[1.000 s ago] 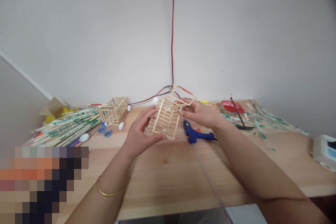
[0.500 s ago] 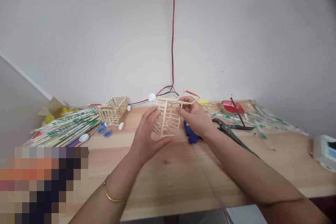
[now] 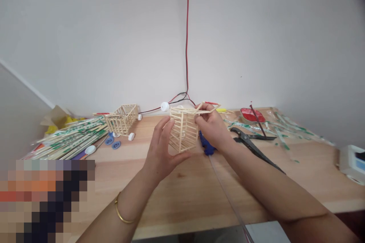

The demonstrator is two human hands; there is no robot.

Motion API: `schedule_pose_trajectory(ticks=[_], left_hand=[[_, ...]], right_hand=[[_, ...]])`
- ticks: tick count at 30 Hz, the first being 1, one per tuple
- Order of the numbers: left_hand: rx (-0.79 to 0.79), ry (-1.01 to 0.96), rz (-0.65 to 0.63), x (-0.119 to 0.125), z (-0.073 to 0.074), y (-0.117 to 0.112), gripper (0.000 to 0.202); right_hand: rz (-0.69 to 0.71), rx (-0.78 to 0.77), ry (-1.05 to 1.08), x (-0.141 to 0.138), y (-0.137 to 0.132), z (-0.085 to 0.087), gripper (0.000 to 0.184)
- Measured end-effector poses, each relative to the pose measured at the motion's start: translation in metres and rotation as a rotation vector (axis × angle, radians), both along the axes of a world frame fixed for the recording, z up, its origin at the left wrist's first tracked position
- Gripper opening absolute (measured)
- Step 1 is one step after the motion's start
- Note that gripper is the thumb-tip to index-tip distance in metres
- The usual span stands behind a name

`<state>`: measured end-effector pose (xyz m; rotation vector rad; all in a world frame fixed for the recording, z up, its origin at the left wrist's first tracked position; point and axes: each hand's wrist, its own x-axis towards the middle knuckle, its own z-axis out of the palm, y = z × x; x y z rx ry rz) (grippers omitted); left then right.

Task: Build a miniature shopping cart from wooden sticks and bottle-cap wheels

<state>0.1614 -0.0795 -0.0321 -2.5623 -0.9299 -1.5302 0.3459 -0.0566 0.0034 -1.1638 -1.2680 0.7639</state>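
Observation:
A miniature shopping cart [image 3: 184,131] of thin wooden sticks is held above the table, tilted, with a white wheel [image 3: 164,106] at its upper left and a red-tipped handle frame [image 3: 211,103] at its upper right. My right hand [image 3: 211,125] pinches it at the handle end, thumb in front and fingers behind. Around its left side curves my left hand [image 3: 164,148], fingertips on the upper sticks and thumb along the lower edge. A blue glue gun [image 3: 207,145] lies on the table just behind my right hand, partly covered by it.
A second stick cart [image 3: 122,119] stands left, near blue rings [image 3: 116,144], a white spoon [image 3: 90,149] and bundled wrapped sticks [image 3: 76,136]. Right are black pliers [image 3: 253,150], a red dish [image 3: 252,115] and torn wrappers [image 3: 285,133]. A white device [image 3: 352,163] sits far right.
The cart has turned slightly in my hands and shifted a little right, its handle frame now lying flatter. Both hands keep nearly the same hold.

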Motion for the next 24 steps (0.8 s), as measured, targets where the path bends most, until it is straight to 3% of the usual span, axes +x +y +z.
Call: schedule_pose_trajectory(ticks=[4,11,19,24], left_hand=[[0.033,0.097,0.014,0.0,-0.002,0.001,0.109],[0.064,0.212,0.212,0.004,-0.006,-0.003,0.102],[0.141,0.183,0.018,0.006,-0.007,0.003,0.096],[0.13,0.152,-0.024,0.006,-0.006,0.003,0.095]], right_hand=[[-0.036,-0.003,-0.073,0.001,-0.002,0.002,0.028],[-0.033,-0.031,-0.175,0.0,-0.004,0.001,0.029],[-0.012,0.008,-0.243,0.0,-0.002,-0.007,0.031],[-0.031,0.061,-0.286,-0.002,-0.002,-0.008,0.031]])
